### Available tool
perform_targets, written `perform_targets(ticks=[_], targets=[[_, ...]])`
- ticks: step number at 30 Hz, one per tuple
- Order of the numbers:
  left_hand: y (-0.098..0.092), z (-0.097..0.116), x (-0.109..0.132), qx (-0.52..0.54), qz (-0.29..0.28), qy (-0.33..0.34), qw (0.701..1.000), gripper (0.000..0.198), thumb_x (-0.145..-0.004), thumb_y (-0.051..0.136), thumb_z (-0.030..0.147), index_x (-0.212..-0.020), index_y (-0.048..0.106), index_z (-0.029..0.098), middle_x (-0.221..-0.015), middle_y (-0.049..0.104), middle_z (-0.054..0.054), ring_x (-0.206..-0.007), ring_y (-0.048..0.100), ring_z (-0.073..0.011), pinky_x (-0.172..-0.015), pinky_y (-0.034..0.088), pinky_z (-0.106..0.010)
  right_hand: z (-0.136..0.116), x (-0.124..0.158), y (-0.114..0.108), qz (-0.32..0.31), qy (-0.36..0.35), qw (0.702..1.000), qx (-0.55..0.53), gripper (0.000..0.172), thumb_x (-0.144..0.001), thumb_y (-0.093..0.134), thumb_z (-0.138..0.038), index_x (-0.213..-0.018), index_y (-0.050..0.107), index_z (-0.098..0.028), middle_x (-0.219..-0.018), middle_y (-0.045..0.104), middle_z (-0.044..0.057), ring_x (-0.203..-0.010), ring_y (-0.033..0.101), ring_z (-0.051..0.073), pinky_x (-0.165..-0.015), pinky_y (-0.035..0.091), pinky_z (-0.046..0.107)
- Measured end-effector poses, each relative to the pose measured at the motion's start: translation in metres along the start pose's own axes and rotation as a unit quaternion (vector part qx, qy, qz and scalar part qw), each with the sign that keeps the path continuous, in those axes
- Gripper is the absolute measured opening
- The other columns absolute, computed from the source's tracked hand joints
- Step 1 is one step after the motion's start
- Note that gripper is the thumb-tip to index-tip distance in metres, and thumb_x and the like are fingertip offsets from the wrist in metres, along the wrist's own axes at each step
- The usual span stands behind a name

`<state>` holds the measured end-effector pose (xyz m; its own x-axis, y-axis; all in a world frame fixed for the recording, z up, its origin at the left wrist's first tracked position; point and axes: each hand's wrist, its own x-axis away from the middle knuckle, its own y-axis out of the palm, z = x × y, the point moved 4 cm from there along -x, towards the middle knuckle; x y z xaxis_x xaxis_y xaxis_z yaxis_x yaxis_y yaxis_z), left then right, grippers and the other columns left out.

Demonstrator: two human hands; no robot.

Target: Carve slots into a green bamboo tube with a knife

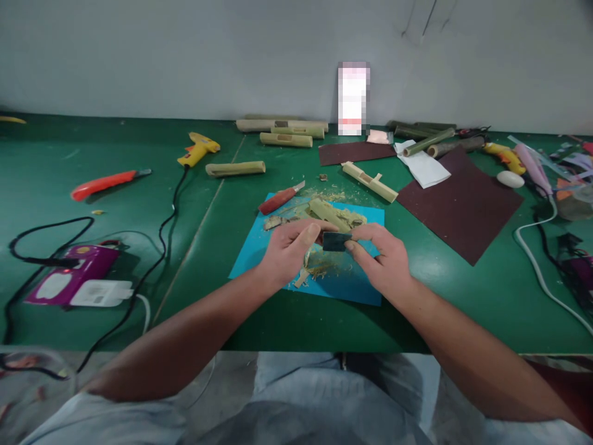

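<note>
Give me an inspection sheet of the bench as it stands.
Surface: green table, blue mat littered with shavings.
Job's things: dark block, bamboo strip, split bamboo on the mat.
Clutter: red-handled knife, orange cutter, glue gun, sandpaper sheets, bamboo tubes, purple device.
Grips: left hand closed on the strip; right hand pinches the block.
Cables: black cable, white cable.
Surroundings: grey wall.

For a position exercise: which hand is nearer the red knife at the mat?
Left. The left hand is close in front of the knife; the right hand, pinching a block, is farther right.
</note>
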<state>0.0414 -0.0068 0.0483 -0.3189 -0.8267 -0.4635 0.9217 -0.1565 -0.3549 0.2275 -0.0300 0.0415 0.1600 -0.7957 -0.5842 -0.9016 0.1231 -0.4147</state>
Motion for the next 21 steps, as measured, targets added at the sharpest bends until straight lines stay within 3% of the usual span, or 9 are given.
perform_targets(ticks=[10,17,21], targets=[[0.002,-0.004,-0.002,0.050,-0.026,-0.048,0.997,0.038,-0.100,0.052,0.048,-0.093,0.076,0.019,-0.082,0.076,-0.006,-0.073,0.071,-0.0193,-0.063,0.058,-0.029,0.004,0.001,0.001,-0.003,0.008,1.000,0.010,0.005,-0.092,0.061,-0.028,-0.092,0.066,-0.026,-0.087,0.073,0.001,-0.083,0.067,0.018,-0.076,0.052,0.033],[0.004,-0.012,0.002,0.161,-0.023,-0.162,0.973,0.033,-0.093,0.063,0.048,-0.099,0.078,0.020,-0.090,0.075,-0.006,-0.081,0.068,-0.0191,-0.073,0.055,-0.029,0.007,0.001,0.003,-0.014,0.053,0.998,0.020,0.010,-0.093,0.058,-0.033,-0.091,0.065,-0.025,-0.085,0.072,0.002,-0.081,0.067,0.018,-0.075,0.052,0.032],[0.005,-0.016,0.004,0.183,-0.019,-0.179,0.966,0.030,-0.089,0.069,0.047,-0.103,0.078,0.023,-0.094,0.075,-0.005,-0.085,0.068,-0.0210,-0.075,0.055,-0.031,0.008,0.002,0.004,-0.020,0.070,0.997,-0.005,0.011,-0.091,0.060,-0.033,-0.097,0.064,-0.025,-0.086,0.071,0.002,-0.080,0.067,0.017,-0.074,0.053,0.031]])
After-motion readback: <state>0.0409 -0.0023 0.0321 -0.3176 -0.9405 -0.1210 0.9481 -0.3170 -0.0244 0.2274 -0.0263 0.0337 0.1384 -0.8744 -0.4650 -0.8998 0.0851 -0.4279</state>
